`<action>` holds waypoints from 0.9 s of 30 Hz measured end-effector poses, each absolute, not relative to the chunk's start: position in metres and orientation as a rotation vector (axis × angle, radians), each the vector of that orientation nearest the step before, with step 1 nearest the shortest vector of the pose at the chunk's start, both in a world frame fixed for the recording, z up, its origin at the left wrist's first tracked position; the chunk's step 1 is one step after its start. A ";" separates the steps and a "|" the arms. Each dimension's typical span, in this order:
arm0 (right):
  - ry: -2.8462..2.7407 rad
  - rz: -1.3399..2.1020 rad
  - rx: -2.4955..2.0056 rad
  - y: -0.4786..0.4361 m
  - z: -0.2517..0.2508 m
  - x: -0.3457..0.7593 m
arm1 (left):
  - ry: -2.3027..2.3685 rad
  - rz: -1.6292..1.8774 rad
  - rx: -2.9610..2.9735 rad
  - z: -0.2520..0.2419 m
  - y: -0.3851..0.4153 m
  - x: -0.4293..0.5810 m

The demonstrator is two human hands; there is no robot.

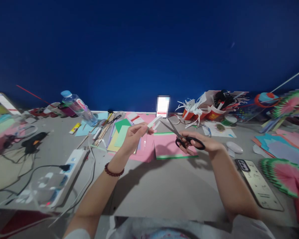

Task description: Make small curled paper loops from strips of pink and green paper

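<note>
My left hand (137,133) is closed on a narrow white strip (154,122), perhaps paper or tape, held up over the table. To its right, my right hand (193,142) grips black-handled scissors (178,135) with fingers in the loops. The scissors' blades are spread and point up and left toward the strip, apart from my left fingers as far as I can tell. Below both hands lies pink paper (168,143) with green strips along its upper and lower edges. Green and yellow sheets (121,135) are stacked beside my left hand.
A power strip (72,172) with cables lies left, near a glue gun (35,142). A plastic bottle (81,108) leans behind. A lit phone (162,106) stands at the wall. Another phone (259,184) and pink-green paper fans (286,174) are at right; red cups (213,113) hold tools.
</note>
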State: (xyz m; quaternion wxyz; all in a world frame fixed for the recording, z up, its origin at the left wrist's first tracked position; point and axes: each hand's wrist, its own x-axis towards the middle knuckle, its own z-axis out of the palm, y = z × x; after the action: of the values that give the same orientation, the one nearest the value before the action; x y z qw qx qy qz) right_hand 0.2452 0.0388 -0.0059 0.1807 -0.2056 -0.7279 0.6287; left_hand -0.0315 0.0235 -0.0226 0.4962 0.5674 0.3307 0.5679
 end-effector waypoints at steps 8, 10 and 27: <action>-2.033 2.001 -0.438 0.039 -0.008 0.239 | 0.764 1.348 1.274 -0.022 0.022 -0.028; -2.034 2.033 -0.428 0.040 -0.010 0.237 | 0.755 1.349 1.254 -0.022 0.022 -0.027; -1.925 2.139 -0.360 0.039 -0.018 0.226 | 0.769 1.381 1.483 -0.017 0.019 -0.028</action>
State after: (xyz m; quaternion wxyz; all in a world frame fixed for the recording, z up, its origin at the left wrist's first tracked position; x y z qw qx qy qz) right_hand 0.2262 0.0386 -0.0176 0.1204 -0.1231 -0.6590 0.7321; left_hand -0.0279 0.0191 -0.0171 0.4679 0.6045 0.3137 0.5632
